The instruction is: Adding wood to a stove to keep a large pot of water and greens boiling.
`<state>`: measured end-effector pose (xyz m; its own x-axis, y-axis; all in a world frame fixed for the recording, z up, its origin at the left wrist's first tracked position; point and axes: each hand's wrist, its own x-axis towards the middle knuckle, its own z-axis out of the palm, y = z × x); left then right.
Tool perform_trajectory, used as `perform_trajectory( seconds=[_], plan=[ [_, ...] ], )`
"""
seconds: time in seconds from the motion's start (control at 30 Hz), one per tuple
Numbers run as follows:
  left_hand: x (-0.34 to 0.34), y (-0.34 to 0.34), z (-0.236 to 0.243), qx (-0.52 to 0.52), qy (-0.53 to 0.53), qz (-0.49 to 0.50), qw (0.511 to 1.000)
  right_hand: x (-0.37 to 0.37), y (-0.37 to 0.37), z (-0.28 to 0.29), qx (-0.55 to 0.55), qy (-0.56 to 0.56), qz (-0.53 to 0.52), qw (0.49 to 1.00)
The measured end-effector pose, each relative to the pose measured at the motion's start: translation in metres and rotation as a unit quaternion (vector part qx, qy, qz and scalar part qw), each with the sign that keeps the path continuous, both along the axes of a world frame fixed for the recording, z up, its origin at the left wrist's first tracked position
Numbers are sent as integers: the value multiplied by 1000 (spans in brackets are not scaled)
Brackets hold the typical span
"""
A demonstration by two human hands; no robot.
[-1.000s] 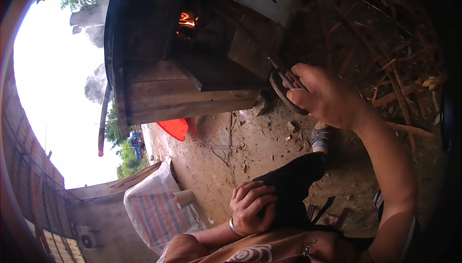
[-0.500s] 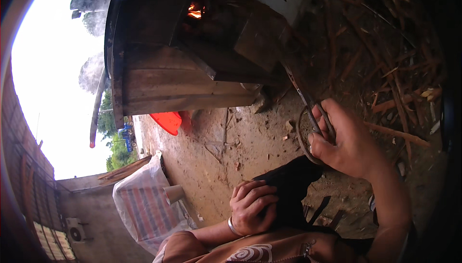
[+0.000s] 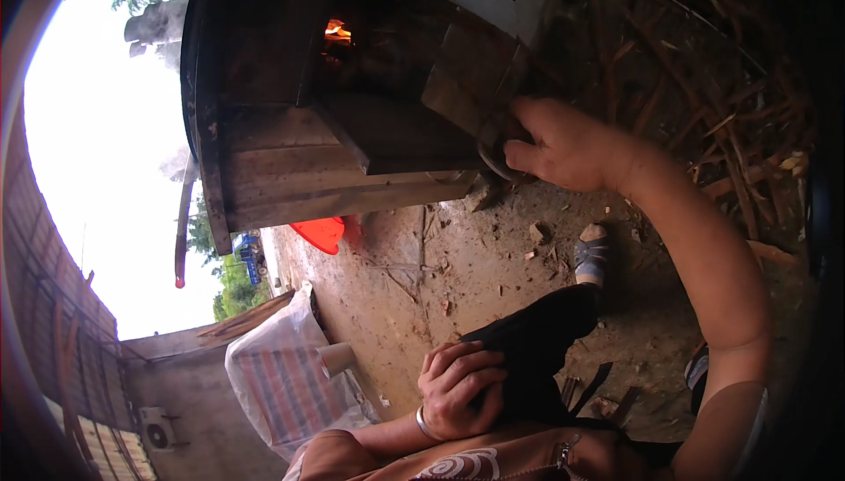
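Note:
My right hand (image 3: 568, 148) reaches forward, fingers closed around the looped handles of a pair of metal fire tongs (image 3: 489, 148). The tongs' far end is lost in the dark by the stove mouth. Ahead stands a big sooty stove (image 3: 290, 160) with a square feed opening, where a fire (image 3: 337, 32) glows orange. A dark metal ledge (image 3: 387, 129) juts from below the opening, close to the tongs. My left hand (image 3: 462, 382), with a metal bangle at the wrist, rests on my black-trousered knee (image 3: 537, 331); its fingers are loosely bent and hold nothing.
Sticks and split wood (image 3: 704, 102) lie heaped at the right. A red plastic basin (image 3: 321, 234) sits beyond the stove. A striped plastic sheet (image 3: 290, 375) covers something at lower left. Wood chips litter the dirt floor (image 3: 466, 261). Pale smoke drifts at upper left.
My right hand has moved forward and left with the tongs, up to the stove mouth. My foot has come into view below it. The left hand stays on the knee.

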<state>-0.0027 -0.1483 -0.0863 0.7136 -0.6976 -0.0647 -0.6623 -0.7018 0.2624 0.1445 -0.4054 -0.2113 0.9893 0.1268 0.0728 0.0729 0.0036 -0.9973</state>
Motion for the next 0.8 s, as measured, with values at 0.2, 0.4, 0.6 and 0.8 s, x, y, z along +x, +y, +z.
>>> perform_trajectory(
  seconds=[0.2, 0.4, 0.6, 0.8],
  plan=[
    [0, 3, -2, 6, -9, -10, 1000, -2, 5, 0, 13, 7, 26, 1000],
    [-2, 2, -3, 8, -12, -15, 1000, -27, -5, -1, 11, 6, -29, 999],
    [-4, -1, 1, 24, -10, -9, 1000, -94, -16, 2, 58, 54, -22, 997],
    [-6, -6, 1, 32, -14, -8, 999, -118, -18, -1, 187, 58, -31, 980]
  ],
)
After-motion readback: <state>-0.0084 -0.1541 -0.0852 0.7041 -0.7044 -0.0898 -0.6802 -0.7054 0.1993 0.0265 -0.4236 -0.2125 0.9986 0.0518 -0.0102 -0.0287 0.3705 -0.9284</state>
